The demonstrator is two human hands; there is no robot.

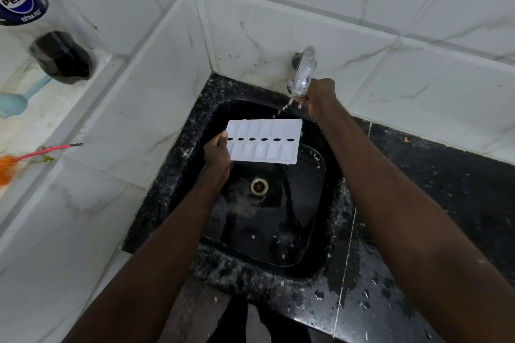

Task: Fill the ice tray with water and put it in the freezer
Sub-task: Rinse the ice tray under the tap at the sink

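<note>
A white ice tray (264,141) with two rows of pockets hangs level over the black sink (312,253). My left hand (216,154) grips its left short edge. My right hand (317,95) is closed around the end of the metal tap (304,69) on the back wall. A thin broken stream of drops falls from the tap's mouth toward the tray's far edge. I cannot tell how much water lies in the pockets.
The sink's drain (259,186) lies below the tray. Wet black stone counter (434,192) runs to the right. On a ledge at the left stand a Pepsi bottle (41,22), a blue scoop (14,104) and an orange brush (16,161). Marbled wall tiles close in two sides.
</note>
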